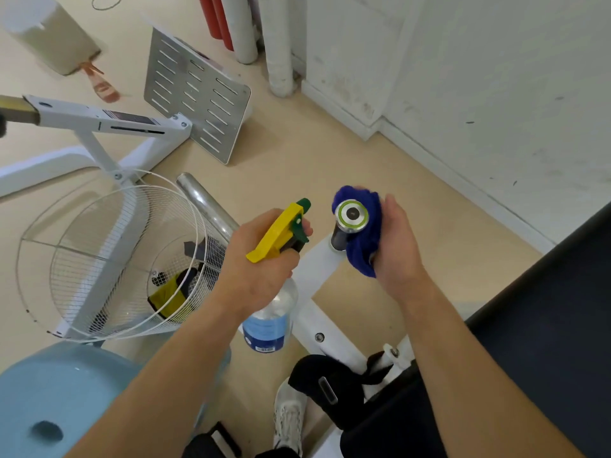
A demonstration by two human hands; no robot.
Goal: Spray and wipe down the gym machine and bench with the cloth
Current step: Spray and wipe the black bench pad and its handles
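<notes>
Right hand (395, 241) curls round a bunched blue cloth (365, 239), pressing it against the machine's round metal handle end (351, 215). Beside it, the left hand (261, 259) grips a clear plastic spray bottle (272, 312) by its yellow trigger head.

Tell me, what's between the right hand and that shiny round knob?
The blue cloth: the right hand holds it against the shiny knob, seen in the head view.

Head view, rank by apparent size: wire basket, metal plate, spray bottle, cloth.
1. wire basket
2. metal plate
3. spray bottle
4. cloth
The plate sits farther off, so its true size is unsure.
</notes>
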